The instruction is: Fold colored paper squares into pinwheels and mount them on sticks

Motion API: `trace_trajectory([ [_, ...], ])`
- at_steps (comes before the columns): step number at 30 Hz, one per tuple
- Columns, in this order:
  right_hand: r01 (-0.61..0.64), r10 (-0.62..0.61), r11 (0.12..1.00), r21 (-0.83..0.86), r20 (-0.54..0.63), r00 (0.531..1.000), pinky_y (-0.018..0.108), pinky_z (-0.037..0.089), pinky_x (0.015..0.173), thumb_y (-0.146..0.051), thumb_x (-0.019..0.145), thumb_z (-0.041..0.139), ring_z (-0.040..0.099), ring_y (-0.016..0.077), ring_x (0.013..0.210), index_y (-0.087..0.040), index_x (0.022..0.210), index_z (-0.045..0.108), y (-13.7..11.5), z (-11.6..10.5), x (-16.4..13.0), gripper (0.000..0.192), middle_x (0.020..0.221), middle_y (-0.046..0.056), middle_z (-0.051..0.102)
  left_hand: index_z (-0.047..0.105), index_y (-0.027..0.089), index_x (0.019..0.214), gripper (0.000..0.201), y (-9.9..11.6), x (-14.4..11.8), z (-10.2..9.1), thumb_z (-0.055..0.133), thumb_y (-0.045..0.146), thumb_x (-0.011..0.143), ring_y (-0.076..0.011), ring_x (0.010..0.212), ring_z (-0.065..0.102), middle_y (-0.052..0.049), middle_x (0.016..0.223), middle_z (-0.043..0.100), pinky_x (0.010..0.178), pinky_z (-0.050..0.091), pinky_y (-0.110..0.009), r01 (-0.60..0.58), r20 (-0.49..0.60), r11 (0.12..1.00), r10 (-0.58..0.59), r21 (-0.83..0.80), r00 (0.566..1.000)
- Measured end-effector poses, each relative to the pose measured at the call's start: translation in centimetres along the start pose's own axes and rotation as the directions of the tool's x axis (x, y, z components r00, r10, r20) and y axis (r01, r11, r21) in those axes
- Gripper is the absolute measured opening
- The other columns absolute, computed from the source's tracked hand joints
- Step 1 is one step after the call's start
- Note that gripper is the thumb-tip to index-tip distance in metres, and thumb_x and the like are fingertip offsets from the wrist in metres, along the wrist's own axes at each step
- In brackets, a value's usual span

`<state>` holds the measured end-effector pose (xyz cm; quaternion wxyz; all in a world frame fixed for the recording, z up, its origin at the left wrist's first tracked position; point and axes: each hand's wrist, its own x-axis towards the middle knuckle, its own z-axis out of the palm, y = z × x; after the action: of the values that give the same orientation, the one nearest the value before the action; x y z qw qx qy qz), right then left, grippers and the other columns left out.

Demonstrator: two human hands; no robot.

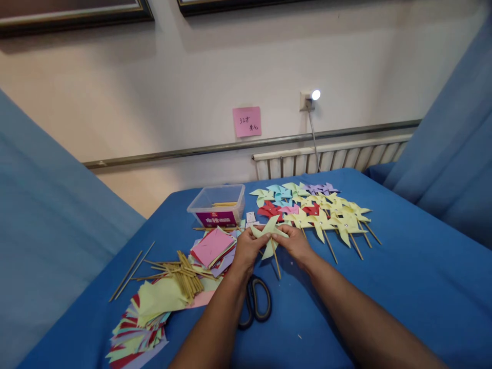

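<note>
Nearest the viewer, two bare forearms reach forward over a table covered in blue cloth (403,287). Between them lies a pair of black-handled scissors (254,301), handles toward the viewer. To the left sits a loose heap of cut paper squares (142,323) in red, green and yellow, then a scatter of thin wooden sticks (180,274) and a smaller stack topped with pink paper (212,246), all within easy reach. Just beyond the scissors, the left hand (248,249) and right hand (295,243) meet around a pale green paper pinwheel (269,230), held just above the cloth at the table's middle. Both hands pinch it with curled fingers, left on the left blades, right on the right, apparently steadying the head where it joins its stick. The stick, its long axis, slants down toward the viewer and slightly right, with the head at the far end. Further back lies a group of finished pinwheels (323,212), mostly yellow, sticks pointing toward the viewer and to the right. Beside them stands a clear plastic box (217,204). Beyond are a radiator, a pink sticky note (246,121) and a lit plug-in light (312,97) on the wall.
</note>
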<state>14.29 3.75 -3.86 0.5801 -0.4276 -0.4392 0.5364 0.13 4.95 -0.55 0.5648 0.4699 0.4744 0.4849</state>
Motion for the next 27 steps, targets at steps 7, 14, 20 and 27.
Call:
trace_trajectory([
  [7,0.006,-0.004,0.998,-0.06,0.027,1.0,0.029,0.046,0.068,-0.046,0.07,0.074,0.06,0.0167,0.068,-0.016,0.084,0.068,0.8,0.7,-0.3,0.033,0.077,0.001,0.069,0.067,0.013,0.089,0.041,-0.8,0.0,-1.0,0.084,0.029,0.055,-0.0151,0.057,0.061,-0.003,0.069,0.07,0.057,0.047,-0.026,0.036,-0.018,0.999,-0.036,-0.02,0.999],
  [14,-0.096,0.093,0.994,-0.057,-0.053,0.994,0.027,0.046,0.053,-0.042,0.061,0.079,0.061,0.0168,0.057,-0.018,0.091,0.056,1.3,2.3,-1.4,0.045,0.067,0.0,0.067,0.067,0.013,0.091,0.047,-0.8,0.4,-1.3,0.084,0.031,0.052,-0.0171,0.06,0.064,-0.005,0.073,0.072,0.059,0.049,-0.028,-0.04,-0.218,0.995,0.019,-0.091,0.976],
  [20,-0.147,0.147,0.989,0.002,-0.046,0.988,0.025,0.04,0.045,-0.047,0.052,0.083,0.056,0.0151,0.044,-0.021,0.073,0.051,2.2,3.2,-1.8,0.047,0.05,-0.004,0.06,0.066,0.013,0.096,0.051,-0.7,0.4,-1.3,0.084,0.034,0.053,-0.0166,0.062,0.064,-0.004,0.076,0.071,0.062,0.05,-0.028,-0.155,-0.361,0.983,0.111,-0.097,0.926],
  [27,-0.051,0.051,0.999,0.011,-0.1,0.994,0.026,0.037,0.049,-0.053,0.059,0.079,0.051,0.0119,0.047,-0.018,0.064,0.061,1.6,2.9,-1.7,0.04,0.052,-0.001,0.059,0.065,0.014,0.099,0.048,-0.3,-0.2,-0.9,0.083,0.037,0.061,-0.0155,0.071,0.065,-0.003,0.081,0.07,0.069,0.05,-0.027,-0.223,-0.359,0.969,0.171,-0.109,0.918],
])
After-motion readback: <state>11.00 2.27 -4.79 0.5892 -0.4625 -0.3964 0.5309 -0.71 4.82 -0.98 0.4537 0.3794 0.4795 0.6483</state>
